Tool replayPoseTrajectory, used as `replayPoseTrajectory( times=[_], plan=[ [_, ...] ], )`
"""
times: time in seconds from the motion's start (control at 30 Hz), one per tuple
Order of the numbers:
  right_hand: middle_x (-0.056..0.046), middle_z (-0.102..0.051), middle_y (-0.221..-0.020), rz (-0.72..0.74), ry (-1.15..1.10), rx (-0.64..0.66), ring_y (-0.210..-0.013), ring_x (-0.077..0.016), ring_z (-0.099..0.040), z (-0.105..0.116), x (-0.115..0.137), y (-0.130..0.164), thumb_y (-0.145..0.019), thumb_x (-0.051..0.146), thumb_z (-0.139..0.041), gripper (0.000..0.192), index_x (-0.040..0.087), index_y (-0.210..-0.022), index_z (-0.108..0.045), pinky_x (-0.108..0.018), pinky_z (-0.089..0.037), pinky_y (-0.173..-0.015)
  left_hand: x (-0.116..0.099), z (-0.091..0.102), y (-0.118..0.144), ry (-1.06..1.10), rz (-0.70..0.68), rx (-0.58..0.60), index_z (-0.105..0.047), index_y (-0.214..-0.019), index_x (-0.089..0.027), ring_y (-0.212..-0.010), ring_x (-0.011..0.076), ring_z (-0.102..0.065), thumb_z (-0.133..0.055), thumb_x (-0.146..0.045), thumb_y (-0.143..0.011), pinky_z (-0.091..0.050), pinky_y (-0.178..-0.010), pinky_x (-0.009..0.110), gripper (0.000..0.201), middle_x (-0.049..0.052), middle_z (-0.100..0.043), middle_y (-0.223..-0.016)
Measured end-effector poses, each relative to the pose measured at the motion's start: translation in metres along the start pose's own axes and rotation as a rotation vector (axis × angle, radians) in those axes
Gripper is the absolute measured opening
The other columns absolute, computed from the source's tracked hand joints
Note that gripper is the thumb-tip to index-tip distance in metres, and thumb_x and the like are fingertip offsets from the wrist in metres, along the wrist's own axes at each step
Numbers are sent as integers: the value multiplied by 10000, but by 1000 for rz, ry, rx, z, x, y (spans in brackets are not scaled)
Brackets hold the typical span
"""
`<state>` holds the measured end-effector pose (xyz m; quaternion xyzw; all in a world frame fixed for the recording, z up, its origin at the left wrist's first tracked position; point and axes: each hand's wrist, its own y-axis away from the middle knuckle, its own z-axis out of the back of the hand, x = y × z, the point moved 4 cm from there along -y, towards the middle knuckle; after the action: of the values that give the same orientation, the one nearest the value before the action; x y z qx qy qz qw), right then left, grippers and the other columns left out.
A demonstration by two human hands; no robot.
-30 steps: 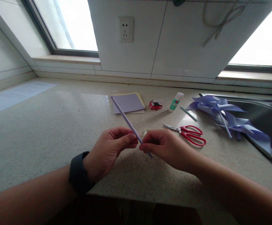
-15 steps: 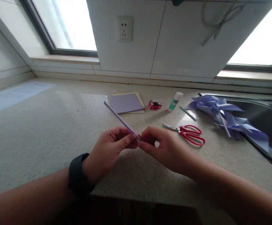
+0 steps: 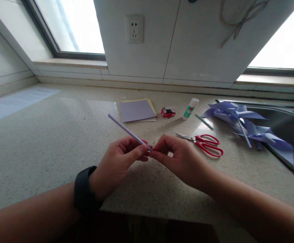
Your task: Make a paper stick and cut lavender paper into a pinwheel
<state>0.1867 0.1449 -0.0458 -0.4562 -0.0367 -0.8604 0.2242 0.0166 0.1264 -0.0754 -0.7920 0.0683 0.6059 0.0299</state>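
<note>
A thin purple paper stick (image 3: 125, 129) slants up to the left from between my hands. My left hand (image 3: 124, 153) is closed on it near its lower end, thumb on top. My right hand (image 3: 173, 153) pinches the same end of the stick, its fingertips meeting those of the left. What exactly the right fingertips cover is hidden. Right of that hand lie scissors with red handles (image 3: 207, 145). Behind the hands is a small stack of purple and yellow paper sheets (image 3: 138, 110), with a small red box (image 3: 168, 112) beside it.
A glue stick (image 3: 190, 108) stands near a short green stick (image 3: 204, 122). Purple paper pinwheels (image 3: 248, 125) lie by the sink (image 3: 284, 118) at right. A printed sheet (image 3: 20, 101) rests at far left on the speckled counter (image 3: 48, 145). A wall socket (image 3: 134, 29) is above.
The free end of the purple paper stick has swung slightly left and down. Both hands keep nearly the same place and grip.
</note>
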Motion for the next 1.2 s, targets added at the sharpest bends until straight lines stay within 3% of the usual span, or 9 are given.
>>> replayPoseTrajectory(
  times=[0.23, 0.43, 0.83, 1.03, 1.1, 1.2],
  plan=[
    [11, -648, -669, 78, 94, -8, -593, -117, -564, -1, 2, 1, -866, 279, -733, 164, 185, -767, -643, -241, -399, -540, -1, 1, -1, -88, 24, -37, -767, -902, -158, -708, 153, -709, -824, -348, -797, -588, -686, 270, 225, 45, -777, -829],
    [3, -663, -743, 185, 257, -77, -660, -133, -590, 1, 7, 4, -891, 315, -721, 138, 194, -862, -661, -270, -415, -605, -4, 3, -3, -183, -62, -69, -775, -879, -178, -652, 112, -628, -805, -322, -809, -528, -635, 228, 163, 10, -752, -798],
    [23, -673, -727, 127, 70, -65, -642, -116, -592, -4, 3, 0, -897, 276, -696, 71, 210, -874, -683, -241, -422, -576, -3, -2, -3, -143, -41, 7, -792, -880, -208, -681, 134, -604, -785, -327, -821, -493, -664, 239, 133, -8, -698, -700],
    [20, -643, -735, 166, 146, -102, -664, -120, -565, 7, 2, -3, -886, 235, -694, 48, 206, -854, -672, -250, -424, -616, -7, -4, 3, -522, 2, 70, -740, -786, -191, -618, 155, -590, -634, -478, -926, -440, -580, 262, 337, 17, -690, -681],
    [17, -653, -760, 168, 152, -98, -682, -122, -570, 11, -1, -3, -894, 236, -690, 42, 207, -870, -673, -256, -430, -640, -16, -8, 11, -789, -149, 138, -668, -662, -187, -564, 150, -549, -484, -458, -1008, -398, -551, 278, 476, 20, -640, -607],
    [17, -667, -789, 184, 194, -62, -708, -124, -584, 14, -4, -3, -899, 232, -686, 29, 211, -884, -675, -262, -434, -663, -36, -20, 30, -1200, -763, 281, -613, -635, -185, -649, 176, -545, -595, -289, -951, -399, -628, 317, 334, 22, -630, -627]
  ],
)
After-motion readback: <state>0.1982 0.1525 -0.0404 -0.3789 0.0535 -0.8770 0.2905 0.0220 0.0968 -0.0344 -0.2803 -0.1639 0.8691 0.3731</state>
